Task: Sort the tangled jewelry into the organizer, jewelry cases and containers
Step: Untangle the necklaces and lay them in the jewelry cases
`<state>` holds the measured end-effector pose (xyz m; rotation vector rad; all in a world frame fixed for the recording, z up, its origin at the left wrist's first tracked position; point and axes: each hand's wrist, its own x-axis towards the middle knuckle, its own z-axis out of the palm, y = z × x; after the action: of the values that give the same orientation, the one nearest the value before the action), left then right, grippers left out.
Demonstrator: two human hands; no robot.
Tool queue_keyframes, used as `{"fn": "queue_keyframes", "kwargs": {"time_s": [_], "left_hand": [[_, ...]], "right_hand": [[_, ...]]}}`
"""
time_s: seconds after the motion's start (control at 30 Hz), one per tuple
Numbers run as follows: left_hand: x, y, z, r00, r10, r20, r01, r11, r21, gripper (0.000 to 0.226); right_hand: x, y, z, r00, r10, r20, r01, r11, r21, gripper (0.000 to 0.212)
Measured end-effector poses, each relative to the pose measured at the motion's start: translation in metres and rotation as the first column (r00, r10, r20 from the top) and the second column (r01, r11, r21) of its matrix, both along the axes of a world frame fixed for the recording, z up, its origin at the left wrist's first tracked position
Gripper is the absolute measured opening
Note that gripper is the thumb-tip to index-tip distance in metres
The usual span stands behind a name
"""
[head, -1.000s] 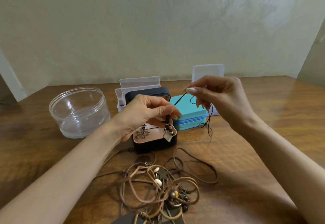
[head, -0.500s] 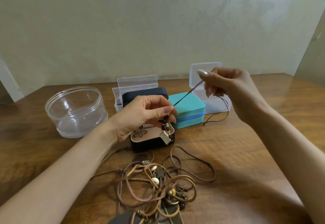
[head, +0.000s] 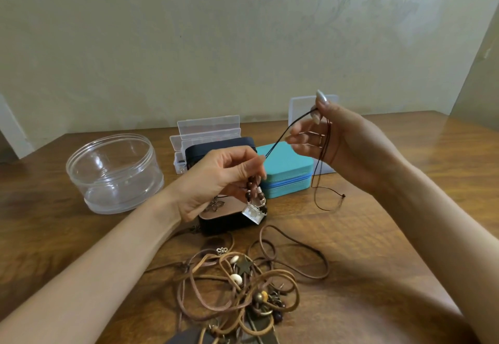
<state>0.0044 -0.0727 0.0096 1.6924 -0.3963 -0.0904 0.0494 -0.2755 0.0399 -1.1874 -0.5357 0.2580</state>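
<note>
My left hand (head: 216, 179) pinches a beaded necklace above the open black jewelry case (head: 224, 221); its silver square pendant (head: 252, 212) and dark brown beads hang below my fingers. The necklace's thin black cord (head: 286, 134) runs taut up to my right hand (head: 343, 144), which pinches it between thumb and forefinger, the rest looping down to the table (head: 405, 222). A flower charm (head: 214, 205) lies on the case's pink lining. A tangle of brown leather cords and beads (head: 237, 287) lies near me.
A clear round container (head: 114, 173) stands at the left. A clear compartment organizer (head: 208, 133) stands open behind the black case. A closed teal zip case (head: 286, 171) sits right of it, with a clear plastic box (head: 299, 108) behind my right hand. A wall rises behind the table.
My right hand has moved up and to the right, drawing the black cord out longer and tighter. My left hand has kept its pinch on the beads over the black case.
</note>
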Motion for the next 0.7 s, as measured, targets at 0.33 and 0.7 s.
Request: {"fn": "queue_keyframes", "kwargs": {"time_s": [0.33,0.7], "left_hand": [[-0.0025,-0.001,0.0025,0.991,-0.118,-0.067,0.118,0.993,0.006,0.022],[-0.0053,-0.0043,0.0022,0.996,-0.068,-0.053,0.072,0.994,0.078,0.026]], "right_hand": [[-0.0033,0.0025,-0.0014,0.994,-0.034,-0.105,0.044,0.995,0.086,0.028],[-0.0019,0.0028,-0.0018,0.997,-0.069,-0.035,0.068,0.998,-0.012,0.023]]}}
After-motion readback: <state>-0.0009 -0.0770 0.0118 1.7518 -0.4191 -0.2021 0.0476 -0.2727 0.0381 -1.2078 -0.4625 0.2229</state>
